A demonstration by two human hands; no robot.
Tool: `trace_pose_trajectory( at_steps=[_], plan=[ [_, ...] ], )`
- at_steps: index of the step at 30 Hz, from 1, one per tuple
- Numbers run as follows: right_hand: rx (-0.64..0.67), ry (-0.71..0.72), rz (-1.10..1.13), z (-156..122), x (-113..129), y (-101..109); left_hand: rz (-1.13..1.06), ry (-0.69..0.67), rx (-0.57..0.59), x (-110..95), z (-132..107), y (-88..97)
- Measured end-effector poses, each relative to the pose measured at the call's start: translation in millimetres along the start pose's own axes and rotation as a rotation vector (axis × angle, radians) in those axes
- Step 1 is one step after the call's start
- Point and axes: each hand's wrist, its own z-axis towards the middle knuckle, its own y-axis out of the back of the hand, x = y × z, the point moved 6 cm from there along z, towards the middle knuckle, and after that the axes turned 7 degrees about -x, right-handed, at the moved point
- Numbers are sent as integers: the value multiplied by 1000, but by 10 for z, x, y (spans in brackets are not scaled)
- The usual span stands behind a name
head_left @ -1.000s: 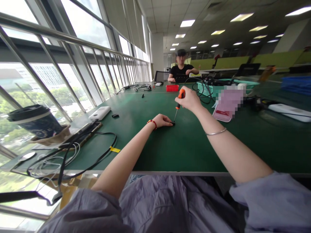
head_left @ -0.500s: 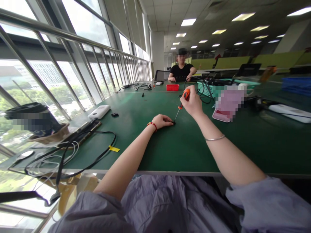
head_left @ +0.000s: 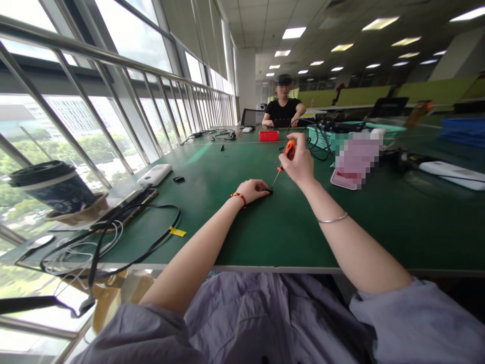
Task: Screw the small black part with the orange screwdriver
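Note:
My right hand (head_left: pixel 300 161) is closed around the orange and black handle of a screwdriver (head_left: pixel 290 149). Its thin metal shaft slants down to the left, and the tip meets a small black part (head_left: pixel 269 190) on the green table (head_left: pixel 242 232). My left hand (head_left: pixel 253 191) rests low on the table with its fingers pinching that black part. Most of the part is hidden by the fingertips, and its kind is too small to make out.
At left lie a white power bank (head_left: pixel 154 175), a small black piece (head_left: pixel 179 179), tangled cables (head_left: pixel 113 222) and a lidded cup (head_left: pixel 53 187). Further back stand a red tray (head_left: pixel 269 136) and a green basket (head_left: pixel 320 139). A pink phone (head_left: pixel 354 162) lies right; another person (head_left: pixel 283 108) sits opposite.
The screwdriver handle has turned a little and my right fingers have shifted their hold, with the index finger lifted more. My left hand stays at the black part.

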Motion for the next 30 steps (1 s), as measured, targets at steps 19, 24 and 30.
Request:
trace_pose_trajectory(
  at_steps=[19,24,30],
  plan=[
    [18,-57,-8,11,-80,-71,-1,-10,2,2,8,-16],
    [-18,-47,6,13,-100,-61,-7,-14,0,9,13,-15],
    [-8,-35,-1,3,-72,-52,15,-6,7,7,12,-15]
  ],
)
